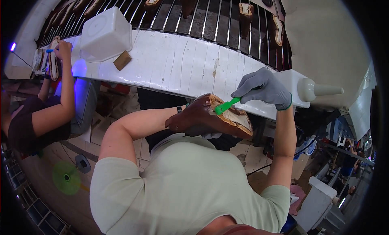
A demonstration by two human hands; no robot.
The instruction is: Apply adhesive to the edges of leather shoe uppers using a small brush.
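Seen from above, I lean over my own pale green shirt (194, 182), my face cut off at the lower edge. In front of my chest, on the near side of the worktop (174, 60), a brown shoe (194, 117) tilts with its pale, rough-edged underside up and toward the right. My left forearm (152, 121), a dark band (179, 109) at the wrist, runs in behind the shoe; the left hand itself is hidden there, and I cannot tell how its fingers stand. A greyish patch under the shoe is too obscured to name. The fingers of my right hand (265, 87), in a grey glove, close around the handle of a green brush (227, 106); its head lies over the underside, the bristles hard to make out. Just beyond my glove, a white container (288, 83) is partly covered by it. Farther left on the worktop are a white tub (106, 34) and a small brown block (122, 60). Behind them, more shoes lie on a rack of metal bars (208, 16), several cut off by the top edge. At far left, a co-worker (38, 119), partly lost in the dark rim, handles another shoe (53, 60).
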